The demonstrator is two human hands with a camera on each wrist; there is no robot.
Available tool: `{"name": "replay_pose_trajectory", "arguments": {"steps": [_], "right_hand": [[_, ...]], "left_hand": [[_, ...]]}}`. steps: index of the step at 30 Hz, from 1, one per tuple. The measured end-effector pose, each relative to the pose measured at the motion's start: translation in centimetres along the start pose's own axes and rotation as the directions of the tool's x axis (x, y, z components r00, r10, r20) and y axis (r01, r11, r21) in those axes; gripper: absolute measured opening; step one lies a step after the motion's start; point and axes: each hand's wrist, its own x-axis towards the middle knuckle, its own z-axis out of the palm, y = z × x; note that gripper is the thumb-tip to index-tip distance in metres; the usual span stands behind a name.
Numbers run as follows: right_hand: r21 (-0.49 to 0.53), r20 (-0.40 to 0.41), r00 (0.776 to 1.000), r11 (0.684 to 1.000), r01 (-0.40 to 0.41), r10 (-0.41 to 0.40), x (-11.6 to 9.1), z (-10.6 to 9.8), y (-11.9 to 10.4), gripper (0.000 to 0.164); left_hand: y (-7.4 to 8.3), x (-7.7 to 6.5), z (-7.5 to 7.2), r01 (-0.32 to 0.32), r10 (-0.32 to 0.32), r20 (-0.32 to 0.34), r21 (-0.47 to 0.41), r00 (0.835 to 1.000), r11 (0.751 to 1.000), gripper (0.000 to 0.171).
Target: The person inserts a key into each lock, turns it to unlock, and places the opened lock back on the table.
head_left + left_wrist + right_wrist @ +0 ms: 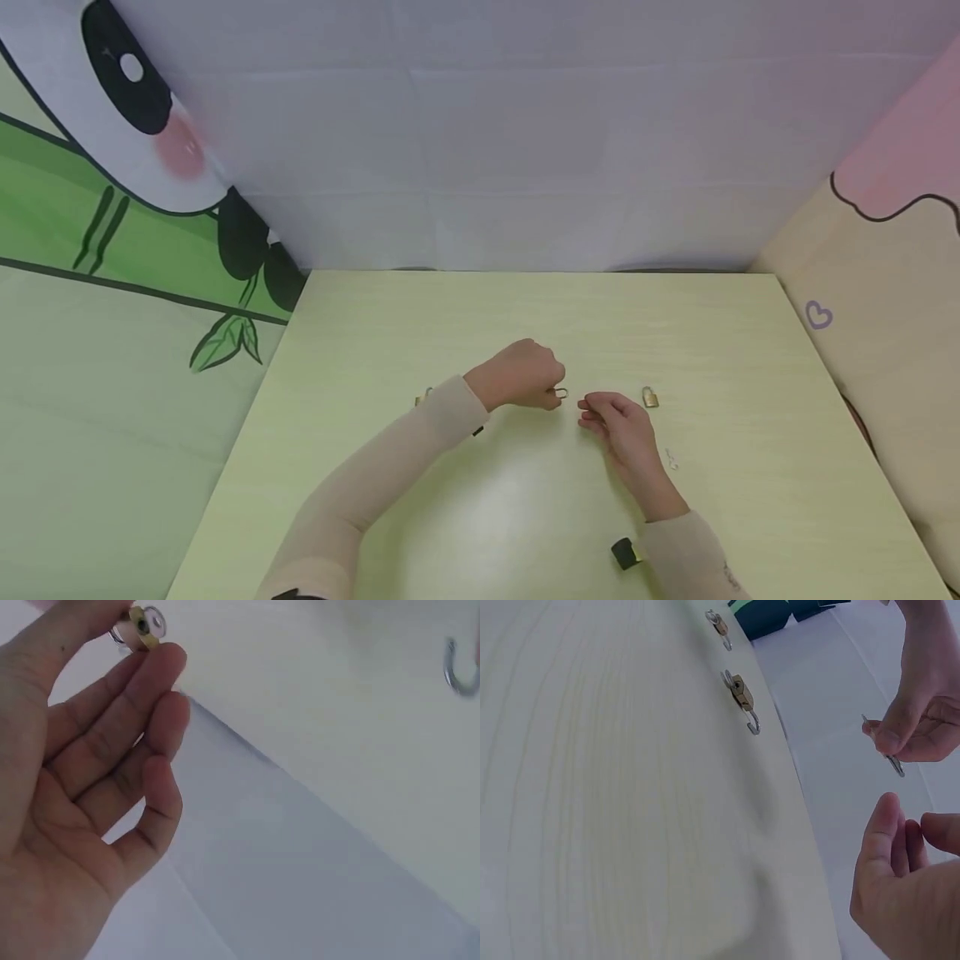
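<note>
My left hand (521, 373) is raised over the table and pinches a small brass padlock (147, 628) between thumb and fingertips. Its face shows a dark keyhole-like spot, and a silvery ring stands beside it. In the head view only a metal loop (561, 392) sticks out from that hand. Facing it, slightly apart, is my right hand (618, 433), its fingers loosely bent with nothing visible between them. Another brass padlock (650, 397) lies beyond the right hand, and a small pale metallic item (671, 459) lies by the right wrist, too faint to identify.
In the right wrist view, two padlocks with raised shackles, a nearer padlock (741, 693) and a farther padlock (719, 628), lie on the pale table (495, 542). My left sleeve (405, 458) partly covers one padlock (421, 399). A grey-white cloth wall (510, 167) stands behind the table.
</note>
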Motion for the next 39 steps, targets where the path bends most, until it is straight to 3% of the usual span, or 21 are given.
{"name": "replay_pose_trajectory", "arguments": {"steps": [5,9,15,27,39], "right_hand": [[-0.049,0.061,0.995,0.995,0.082,-0.079,-0.1,-0.1,-0.4,0.037],[-0.090,0.104,0.988,0.988,0.123,-0.114,-0.1,0.0,-0.6,0.030],[-0.135,0.186,0.974,0.978,0.159,-0.132,-0.3,0.2,-0.8,0.032],[-0.165,0.221,0.965,0.970,0.179,-0.141,-0.1,0.2,-0.8,0.031],[-0.203,0.215,0.974,0.973,0.113,-0.069,-0.2,0.2,-0.8,0.031]], "left_hand": [[0.3,-0.2,-0.5,-0.100,0.097,0.034,0.092,0.995,0.991,0.030],[0.7,-0.2,-0.7,-0.141,0.140,0.018,0.078,0.990,0.987,0.030],[1.1,-0.2,-0.8,-0.181,0.181,0.003,0.040,0.983,0.983,0.024],[1.0,-0.5,-0.8,-0.236,0.245,-0.078,0.111,0.966,0.965,0.023],[0.3,-0.6,-0.8,-0.196,0.207,-0.128,0.093,0.970,0.976,0.023]]}}
